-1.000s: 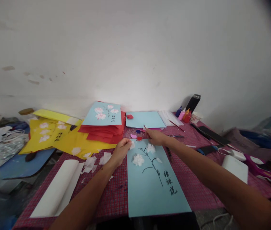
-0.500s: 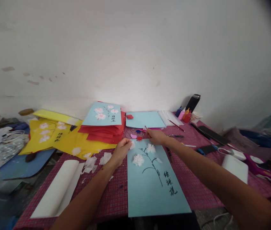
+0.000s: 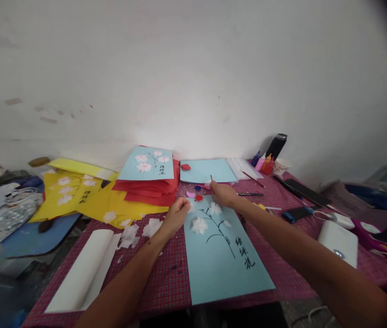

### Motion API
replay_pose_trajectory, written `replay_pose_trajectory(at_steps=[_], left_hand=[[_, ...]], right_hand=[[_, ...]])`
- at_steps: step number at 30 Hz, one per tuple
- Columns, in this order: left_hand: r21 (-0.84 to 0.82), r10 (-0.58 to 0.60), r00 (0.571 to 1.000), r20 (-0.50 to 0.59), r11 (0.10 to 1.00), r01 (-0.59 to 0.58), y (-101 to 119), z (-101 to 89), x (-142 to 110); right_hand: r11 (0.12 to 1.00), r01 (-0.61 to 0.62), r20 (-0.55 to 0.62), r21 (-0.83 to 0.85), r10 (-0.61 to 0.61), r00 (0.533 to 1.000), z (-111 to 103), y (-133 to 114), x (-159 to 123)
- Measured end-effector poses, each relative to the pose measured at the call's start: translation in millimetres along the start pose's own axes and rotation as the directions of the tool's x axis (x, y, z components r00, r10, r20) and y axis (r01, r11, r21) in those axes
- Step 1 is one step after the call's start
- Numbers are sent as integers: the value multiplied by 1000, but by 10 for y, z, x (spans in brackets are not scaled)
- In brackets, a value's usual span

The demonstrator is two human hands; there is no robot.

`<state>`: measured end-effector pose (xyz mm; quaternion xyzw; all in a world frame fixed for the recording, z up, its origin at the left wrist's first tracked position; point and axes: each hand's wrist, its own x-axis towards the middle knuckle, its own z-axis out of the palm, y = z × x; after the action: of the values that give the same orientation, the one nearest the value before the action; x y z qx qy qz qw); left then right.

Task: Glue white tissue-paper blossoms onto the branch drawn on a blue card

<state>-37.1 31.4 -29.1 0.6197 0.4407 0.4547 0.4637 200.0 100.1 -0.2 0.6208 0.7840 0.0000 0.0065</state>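
Observation:
A light blue sheet (image 3: pixel 227 282) lies in front of me, with a dark painted stem, black written characters and white tissue paper flowers (image 3: pixel 199 225) on it. At its upper left edge, my left hand (image 3: pixel 177 214) pinches a small white tissue paper piece (image 3: pixel 191 207). My right hand (image 3: pixel 224 195) is closed round a thin brush (image 3: pixel 211 178) whose tip points up and away; the rest of it is hidden in the fingers. Between the hands, past the sheet's top edge, are small pink (image 3: pixel 191 194), red (image 3: pixel 198 198) and blue (image 3: pixel 198 188) paint blobs.
Left of the sheet lie torn white tissue scraps (image 3: pixel 129 236) and a folded white paper (image 3: pixel 80 269). Behind are a red paper stack (image 3: pixel 152 195) topped by a finished blue picture (image 3: pixel 135 171), and yellow sheets (image 3: pixel 100 200). Paint bottles (image 3: pixel 267 165) and a black flask (image 3: pixel 276 146) stand back right.
The blue sheet has turned slightly and its lower edge has moved right and up. Both hands have shifted a little to the right, still holding the tissue piece and the brush.

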Motion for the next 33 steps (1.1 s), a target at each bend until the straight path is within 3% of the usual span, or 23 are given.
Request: replay_pose_trajectory(at_steps=[5,9,33], left_hand=[[217,127,982,141,964,-156,151,-61,-71],[296,136,962,237,933,-205,208,-127,-114],[380,179,965,190,893,-241,-7,-165,-32]], right_hand=[[998,-58,-4,-5,58,998,-2,-35,31],[997,-75,-7,-3,75,997,5,-38,45],[997,-71,-50,-4,71,996,-15,-38,114]])
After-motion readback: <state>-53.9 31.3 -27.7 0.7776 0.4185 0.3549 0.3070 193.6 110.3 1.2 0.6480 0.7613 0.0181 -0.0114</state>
